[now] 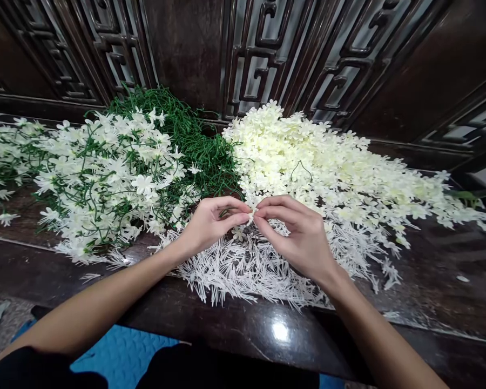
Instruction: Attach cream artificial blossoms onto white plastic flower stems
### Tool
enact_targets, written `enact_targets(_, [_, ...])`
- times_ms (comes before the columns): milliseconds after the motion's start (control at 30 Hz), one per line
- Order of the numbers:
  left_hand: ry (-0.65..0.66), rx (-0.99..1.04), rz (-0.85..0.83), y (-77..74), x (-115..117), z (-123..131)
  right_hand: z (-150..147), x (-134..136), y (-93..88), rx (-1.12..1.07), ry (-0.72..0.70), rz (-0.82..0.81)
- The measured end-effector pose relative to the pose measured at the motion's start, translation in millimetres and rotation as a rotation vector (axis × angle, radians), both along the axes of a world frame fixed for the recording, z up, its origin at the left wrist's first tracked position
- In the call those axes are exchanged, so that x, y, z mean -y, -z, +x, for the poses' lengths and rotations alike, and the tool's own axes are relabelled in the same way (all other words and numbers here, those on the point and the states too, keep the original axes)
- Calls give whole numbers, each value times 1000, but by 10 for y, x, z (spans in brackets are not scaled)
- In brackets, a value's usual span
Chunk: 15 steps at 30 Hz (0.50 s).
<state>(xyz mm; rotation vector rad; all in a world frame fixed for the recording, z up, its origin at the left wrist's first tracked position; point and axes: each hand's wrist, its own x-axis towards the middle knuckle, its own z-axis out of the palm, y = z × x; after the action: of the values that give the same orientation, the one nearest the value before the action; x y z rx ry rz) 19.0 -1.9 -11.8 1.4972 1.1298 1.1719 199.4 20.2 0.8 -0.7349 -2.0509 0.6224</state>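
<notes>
My left hand (210, 222) and my right hand (297, 232) meet fingertip to fingertip, both closed in a pinch. Between them is a small white artificial flower (251, 216), mostly covered by the fingers. A bit of green stem (225, 212) shows inside my left hand. Under the hands lies a spread of thin white stamen sprigs (243, 270). Behind my right hand rises a heap of loose creamy-white petal pieces (299, 146). Left of my left hand is a pile of white flowers on green stems (109, 167).
Bare green stems (186, 129) are bunched at the back, between the two white heaps. Everything lies on a dark polished wooden bench (243, 327) with a carved wooden back (186, 48). Something blue and quilted (123, 354) shows below the front edge.
</notes>
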Motion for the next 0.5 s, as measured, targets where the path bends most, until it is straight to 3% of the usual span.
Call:
enact_targets(200, [-8,10,46,-7,35,25,13,1,22,29,53,40])
enact_targets(500, [-33,-56,22,-36,26,-4,11,4,89,-95,29,-142])
